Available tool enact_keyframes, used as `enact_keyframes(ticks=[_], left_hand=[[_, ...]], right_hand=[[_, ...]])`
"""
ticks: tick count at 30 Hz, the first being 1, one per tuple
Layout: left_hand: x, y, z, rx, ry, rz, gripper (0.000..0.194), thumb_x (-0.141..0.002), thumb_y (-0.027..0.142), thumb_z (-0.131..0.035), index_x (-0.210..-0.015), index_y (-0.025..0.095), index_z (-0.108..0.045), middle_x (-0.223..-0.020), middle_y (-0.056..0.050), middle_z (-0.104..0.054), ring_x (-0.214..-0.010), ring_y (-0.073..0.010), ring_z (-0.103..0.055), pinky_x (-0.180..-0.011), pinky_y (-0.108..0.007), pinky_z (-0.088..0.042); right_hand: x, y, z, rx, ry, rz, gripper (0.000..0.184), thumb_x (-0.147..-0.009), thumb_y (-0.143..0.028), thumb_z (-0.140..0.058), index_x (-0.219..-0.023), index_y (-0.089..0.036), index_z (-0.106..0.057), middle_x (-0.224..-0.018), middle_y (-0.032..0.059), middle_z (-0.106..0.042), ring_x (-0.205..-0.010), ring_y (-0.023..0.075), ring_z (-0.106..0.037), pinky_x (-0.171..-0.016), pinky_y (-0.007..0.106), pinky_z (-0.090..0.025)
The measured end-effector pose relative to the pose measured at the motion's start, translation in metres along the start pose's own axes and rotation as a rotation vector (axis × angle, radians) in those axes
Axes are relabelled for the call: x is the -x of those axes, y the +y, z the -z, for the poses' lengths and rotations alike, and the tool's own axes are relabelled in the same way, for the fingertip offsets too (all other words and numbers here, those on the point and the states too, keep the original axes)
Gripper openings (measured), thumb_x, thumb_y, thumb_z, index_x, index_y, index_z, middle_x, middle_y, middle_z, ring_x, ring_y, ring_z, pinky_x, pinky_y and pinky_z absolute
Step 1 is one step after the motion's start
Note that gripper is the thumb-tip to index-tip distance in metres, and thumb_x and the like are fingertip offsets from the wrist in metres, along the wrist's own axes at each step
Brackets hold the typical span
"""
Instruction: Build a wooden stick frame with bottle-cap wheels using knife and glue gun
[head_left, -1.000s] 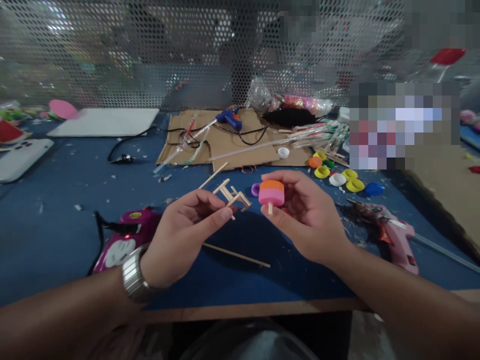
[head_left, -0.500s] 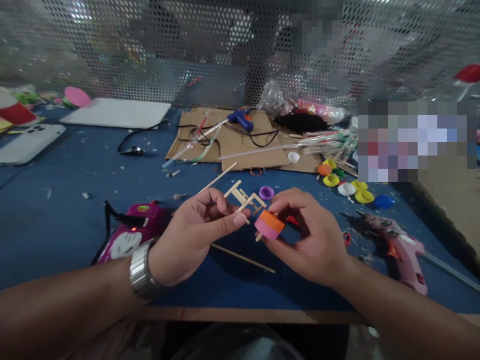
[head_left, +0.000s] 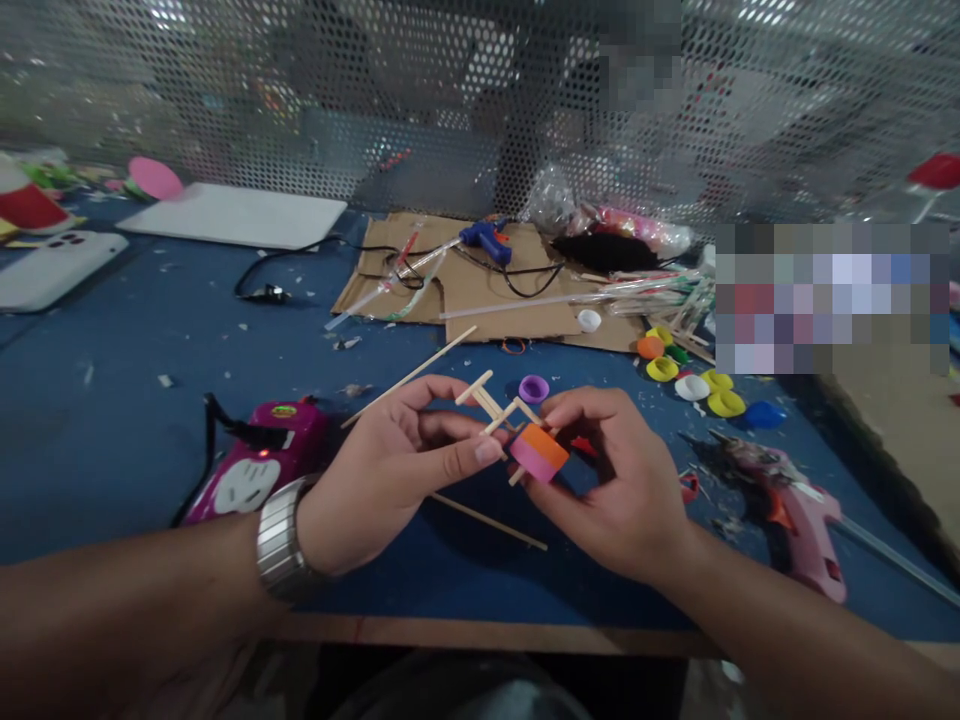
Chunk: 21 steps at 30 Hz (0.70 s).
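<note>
Between the thumb and fingers of my left hand (head_left: 420, 470) is a small frame of thin wooden sticks (head_left: 489, 405). My right hand (head_left: 611, 480) pinches a pair of bottle caps (head_left: 539, 453), one orange and one pink, joined face to face, with a short stick through them. The frame's right end reaches the caps; whether they are fixed together I cannot tell. Beneath my hands a loose wooden stick (head_left: 491, 522) lies on the blue table, and another stick (head_left: 420, 370) slants behind my left hand. A purple cap (head_left: 534, 388) sits just beyond the frame.
A pink glue gun (head_left: 802, 515) lies at the right, below several coloured bottle caps (head_left: 726, 403). At the left stands a magenta power strip (head_left: 255, 460) with a lit lamp. Farther back are cardboard (head_left: 510, 315), a blue glue gun (head_left: 487, 240) and a white phone (head_left: 60, 270).
The stick frame has turned a little and come closer to the caps. My left hand has shifted slightly right; the caps have tilted slightly.
</note>
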<state>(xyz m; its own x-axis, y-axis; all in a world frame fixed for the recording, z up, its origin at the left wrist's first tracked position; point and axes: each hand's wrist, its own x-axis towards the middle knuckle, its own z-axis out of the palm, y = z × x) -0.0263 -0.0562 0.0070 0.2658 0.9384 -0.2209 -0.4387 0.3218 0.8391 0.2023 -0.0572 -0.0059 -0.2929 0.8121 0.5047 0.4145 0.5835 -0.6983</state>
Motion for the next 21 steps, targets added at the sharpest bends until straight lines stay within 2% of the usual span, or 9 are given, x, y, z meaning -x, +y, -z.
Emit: enact_keyframes(ticks=[10, 14, 21], left_hand=[[0.0026, -0.0019, 0.0009, -0.14, -0.02, -0.076, 0.02, -0.082, 0.019, -0.102, -0.085, 0.017, -0.082, -0.088, -0.001, -0.085, -0.078, -0.0096, -0.078, -0.078, -0.017, -0.063], [0.0017, -0.0017, 0.0009, -0.163, 0.001, -0.072, 0.02, -0.08, 0.023, -0.103, -0.085, 0.018, -0.085, -0.091, -0.003, -0.085, -0.083, -0.0124, -0.078, -0.083, -0.022, -0.063], [0.0005, -0.0014, -0.0018, -0.122, 0.017, -0.03, 0.023, -0.076, 0.024, -0.105, -0.081, 0.018, -0.083, -0.086, -0.002, -0.083, -0.079, -0.0129, -0.075, -0.08, -0.025, -0.061]], right_hand=[[0.0008, -0.0021, -0.0038, -0.004, 0.004, -0.009, 0.044, -0.086, -0.014, -0.084, -0.118, -0.031, -0.06, -0.103, -0.0015, -0.075, -0.084, 0.0174, -0.077, -0.075, 0.029, -0.066], [0.0008, -0.001, -0.0042, 0.001, 0.009, -0.012, 0.045, -0.085, -0.013, -0.084, -0.119, -0.031, -0.061, -0.103, -0.0014, -0.075, -0.083, 0.0178, -0.077, -0.074, 0.03, -0.066], [0.0021, -0.0006, -0.0045, -0.004, 0.008, -0.034, 0.043, -0.085, -0.014, -0.085, -0.118, -0.03, -0.062, -0.103, 0.0002, -0.076, -0.082, 0.0194, -0.077, -0.073, 0.032, -0.067]])
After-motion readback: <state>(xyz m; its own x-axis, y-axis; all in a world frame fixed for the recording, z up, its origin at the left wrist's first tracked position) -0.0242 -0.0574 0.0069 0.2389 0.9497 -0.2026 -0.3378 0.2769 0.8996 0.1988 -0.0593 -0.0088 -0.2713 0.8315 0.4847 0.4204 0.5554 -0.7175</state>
